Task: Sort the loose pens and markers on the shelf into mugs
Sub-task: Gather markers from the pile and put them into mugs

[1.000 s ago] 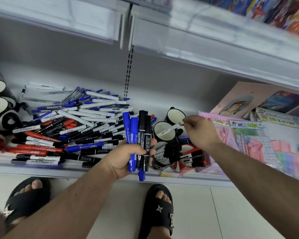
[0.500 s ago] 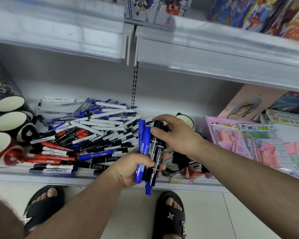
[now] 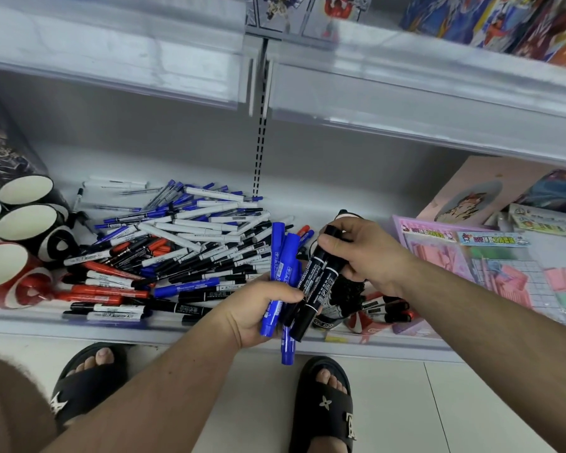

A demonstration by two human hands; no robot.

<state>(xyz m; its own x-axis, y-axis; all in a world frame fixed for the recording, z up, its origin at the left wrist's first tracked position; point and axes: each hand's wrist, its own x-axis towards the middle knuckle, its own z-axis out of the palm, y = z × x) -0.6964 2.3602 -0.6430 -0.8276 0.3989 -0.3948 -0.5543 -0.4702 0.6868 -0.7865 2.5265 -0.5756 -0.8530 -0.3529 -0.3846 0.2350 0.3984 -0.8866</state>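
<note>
A big heap of loose pens and markers (image 3: 177,253) in blue, black, red and white covers the shelf's middle. My left hand (image 3: 258,312) grips a bundle of thick blue markers (image 3: 283,276) at the shelf's front edge. My right hand (image 3: 363,253) grips two thick black markers (image 3: 317,289) by their upper ends, right beside the blue bundle. Below my right hand stand mugs filled with black markers (image 3: 347,295), partly hidden by it. Empty mugs, black and red (image 3: 10,273), stand at the left.
Pink stationery packs (image 3: 490,263) lie to the right on the shelf. An upper shelf's edge (image 3: 406,93) overhangs the pile. The shelf's front lip (image 3: 95,325) runs below the pens. My sandalled feet stand on the tiled floor beneath.
My right hand came back from the mugs at the right to the bundle in my left hand and took hold of the black markers, tilting them away from the blue ones.
</note>
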